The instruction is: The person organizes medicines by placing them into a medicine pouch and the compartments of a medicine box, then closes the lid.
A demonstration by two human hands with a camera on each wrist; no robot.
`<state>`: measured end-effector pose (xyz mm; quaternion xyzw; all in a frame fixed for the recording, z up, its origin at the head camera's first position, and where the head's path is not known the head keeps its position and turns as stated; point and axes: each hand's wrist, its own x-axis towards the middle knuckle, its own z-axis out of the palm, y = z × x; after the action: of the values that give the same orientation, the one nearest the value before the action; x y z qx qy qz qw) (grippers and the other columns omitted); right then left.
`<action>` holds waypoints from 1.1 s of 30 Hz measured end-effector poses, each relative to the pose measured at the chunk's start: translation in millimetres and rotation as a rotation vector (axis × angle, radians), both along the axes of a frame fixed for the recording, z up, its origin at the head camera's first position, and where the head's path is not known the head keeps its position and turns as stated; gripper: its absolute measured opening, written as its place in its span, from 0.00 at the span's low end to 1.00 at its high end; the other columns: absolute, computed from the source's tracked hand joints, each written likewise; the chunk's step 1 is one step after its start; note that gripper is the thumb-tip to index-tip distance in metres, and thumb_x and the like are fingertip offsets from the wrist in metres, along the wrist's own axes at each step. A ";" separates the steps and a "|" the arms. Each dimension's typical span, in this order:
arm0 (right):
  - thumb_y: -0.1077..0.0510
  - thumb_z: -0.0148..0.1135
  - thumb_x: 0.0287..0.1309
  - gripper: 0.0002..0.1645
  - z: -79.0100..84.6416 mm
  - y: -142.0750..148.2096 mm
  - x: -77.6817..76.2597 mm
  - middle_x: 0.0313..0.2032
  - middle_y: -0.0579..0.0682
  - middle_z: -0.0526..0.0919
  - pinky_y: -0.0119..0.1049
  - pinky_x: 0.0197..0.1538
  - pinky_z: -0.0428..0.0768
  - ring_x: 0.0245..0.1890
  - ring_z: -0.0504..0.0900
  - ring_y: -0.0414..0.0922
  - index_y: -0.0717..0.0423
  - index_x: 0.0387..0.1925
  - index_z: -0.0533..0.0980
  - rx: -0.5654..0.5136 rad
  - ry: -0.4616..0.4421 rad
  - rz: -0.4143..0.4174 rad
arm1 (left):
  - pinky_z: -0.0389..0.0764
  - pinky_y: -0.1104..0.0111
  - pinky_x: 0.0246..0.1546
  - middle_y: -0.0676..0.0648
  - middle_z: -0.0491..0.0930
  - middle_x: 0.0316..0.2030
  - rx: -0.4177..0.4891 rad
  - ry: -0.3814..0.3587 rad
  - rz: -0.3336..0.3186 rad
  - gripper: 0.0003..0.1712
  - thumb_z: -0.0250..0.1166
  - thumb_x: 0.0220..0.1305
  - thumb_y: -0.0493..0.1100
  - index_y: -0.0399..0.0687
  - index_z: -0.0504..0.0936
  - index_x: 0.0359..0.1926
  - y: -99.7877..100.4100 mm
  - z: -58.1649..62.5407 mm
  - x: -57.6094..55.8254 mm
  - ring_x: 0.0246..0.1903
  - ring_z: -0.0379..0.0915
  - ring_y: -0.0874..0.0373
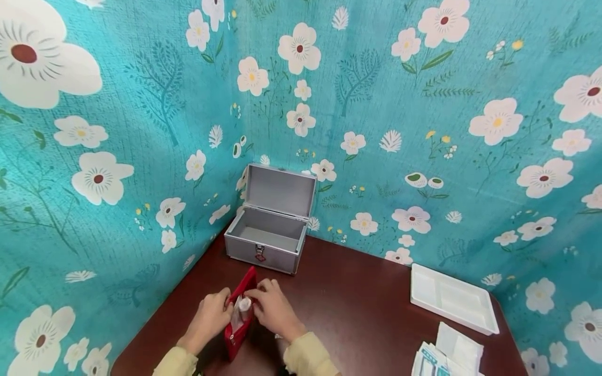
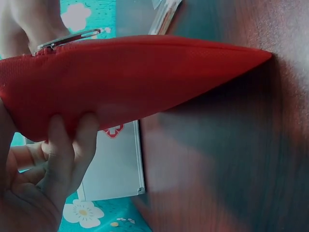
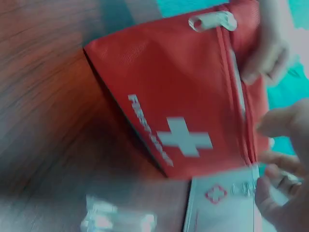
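Note:
A red first aid pouch (image 3: 145,87) with a white cross stands unzipped between my hands, just in front of the metal case. My left hand (image 1: 211,316) grips its left side, fingers (image 2: 60,140) spread against the red cloth in the left wrist view. On the other side my right hand (image 1: 273,308) holds the rim, its fingertips right at the open zipper. A white roll (image 1: 245,304) and clear plastic show in the opening. The zipper pull (image 3: 212,21) hangs near one end of the pouch.
Behind the pouch stands a grey metal case (image 1: 263,256), lid up. At the right lie a white divided tray (image 1: 451,321) and white paper packets (image 1: 458,347). A small clear plastic packet (image 3: 116,220) lies on the dark table (image 1: 367,292). Flowered cloth (image 1: 367,130) hangs around it.

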<state>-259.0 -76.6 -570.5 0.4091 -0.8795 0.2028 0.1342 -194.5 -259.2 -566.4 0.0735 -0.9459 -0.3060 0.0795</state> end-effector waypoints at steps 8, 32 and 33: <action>0.59 0.74 0.52 0.31 -14.2 74.3 -11.4 0.52 0.59 0.77 0.52 0.51 0.81 0.52 0.76 0.58 0.53 0.59 0.75 0.005 -0.297 -0.103 | 0.69 0.74 0.14 0.51 0.68 0.17 0.021 -0.005 0.017 0.08 0.64 0.60 0.34 0.47 0.73 0.30 -6.2 5.7 -3.6 0.16 0.65 0.62; 0.61 0.74 0.45 0.19 -47.5 114.5 -17.3 0.29 0.46 0.76 0.24 0.33 0.71 0.30 0.71 0.34 0.53 0.38 0.73 -0.141 -0.395 0.054 | 0.70 0.75 0.15 0.52 0.68 0.18 0.012 -0.015 -0.079 0.09 0.67 0.59 0.34 0.46 0.74 0.30 2.1 4.3 -12.7 0.17 0.65 0.63; 0.63 0.73 0.46 0.20 -41.7 110.6 -17.3 0.30 0.47 0.76 0.24 0.33 0.73 0.31 0.73 0.34 0.54 0.39 0.72 -0.165 -0.416 0.072 | 0.69 0.76 0.15 0.52 0.68 0.18 0.006 -0.018 -0.083 0.09 0.67 0.60 0.34 0.47 0.74 0.30 2.8 4.1 -13.4 0.17 0.65 0.63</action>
<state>-276.3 34.0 -612.1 0.3773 -0.8534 0.3588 -0.0246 -207.9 -256.4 -562.3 0.0370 -0.9478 -0.3114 0.0579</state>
